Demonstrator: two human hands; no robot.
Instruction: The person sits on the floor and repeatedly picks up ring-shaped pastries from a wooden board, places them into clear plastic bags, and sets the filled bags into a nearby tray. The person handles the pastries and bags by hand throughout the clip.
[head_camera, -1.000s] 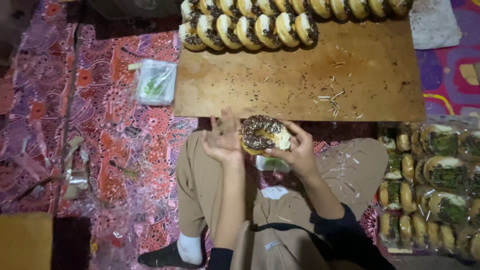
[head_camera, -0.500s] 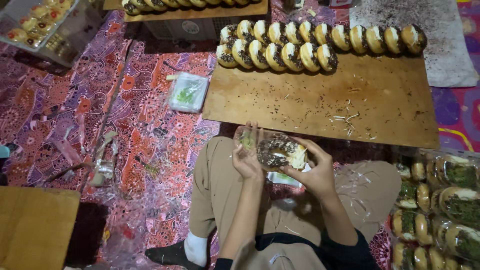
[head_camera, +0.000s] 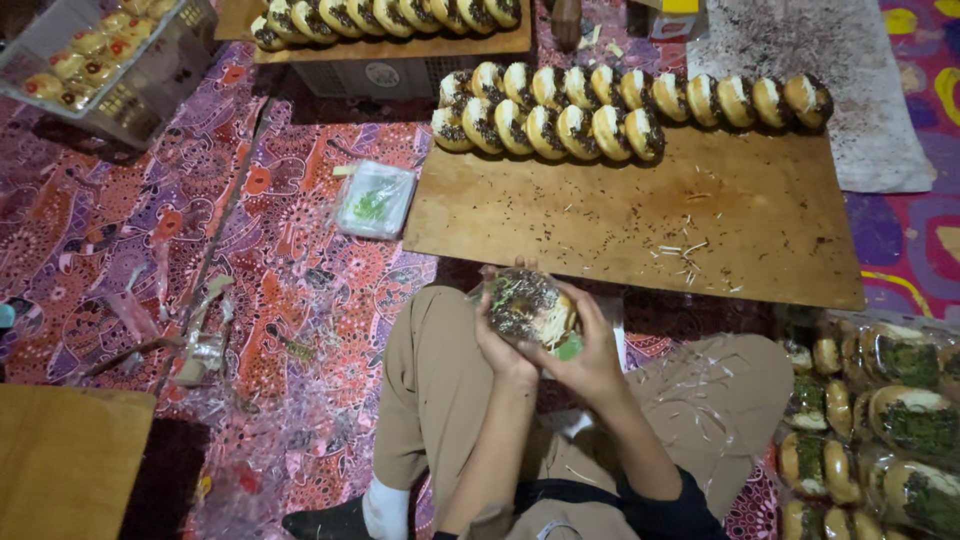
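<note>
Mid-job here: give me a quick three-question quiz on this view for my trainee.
1. True or false: both hands hold the doughnut over the lap.
2. Where do the unwrapped doughnuts lie? A) on the board B) on the cloth C) in the crate
3. Fill in: the wrapped ones are piled at the person's ____ side.

Key: 1 true: left hand and right hand both grip it. 2 A. 3 right.
</note>
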